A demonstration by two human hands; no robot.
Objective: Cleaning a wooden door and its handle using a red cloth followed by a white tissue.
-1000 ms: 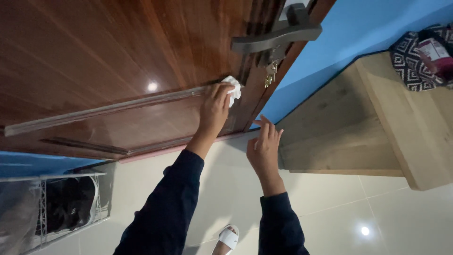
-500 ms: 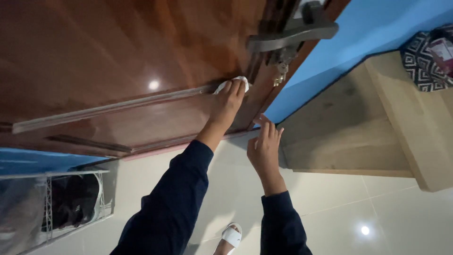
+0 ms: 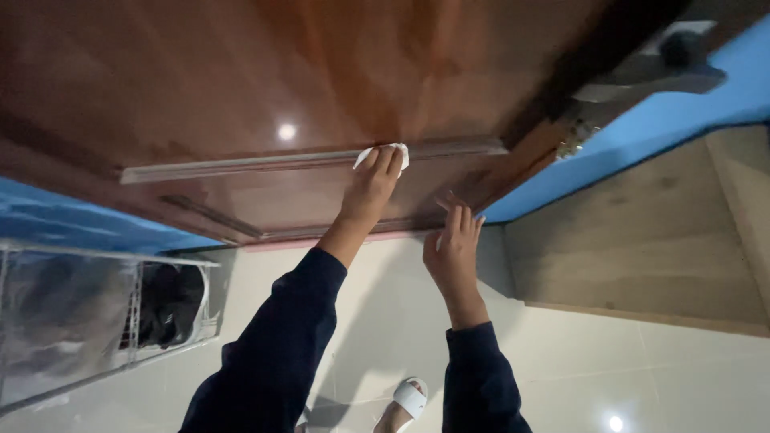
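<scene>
My left hand [image 3: 370, 191] presses a small white cloth [image 3: 386, 152] against a raised moulding strip on a glossy brown wooden door [image 3: 241, 72]. The fingers are closed over the cloth. My right hand [image 3: 453, 250] lies flat with fingers apart on the lower door panel, close to the door's edge, and holds nothing. Both arms wear dark blue sleeves. A metal lever handle [image 3: 642, 76] with keys [image 3: 571, 143] hanging below it sits at the door's edge to the upper right.
A blue wall [image 3: 706, 104] and a pale wooden cabinet side [image 3: 642, 240] stand to the right. A wire rack [image 3: 96, 313] holding dark shoes stands at the left. My foot in a white sandal [image 3: 409, 401] is on the white tiled floor [image 3: 642, 377].
My left hand has slid the cloth along the moulding to the left, away from the handle. The right hand has stayed on the lower panel. The view has shifted.
</scene>
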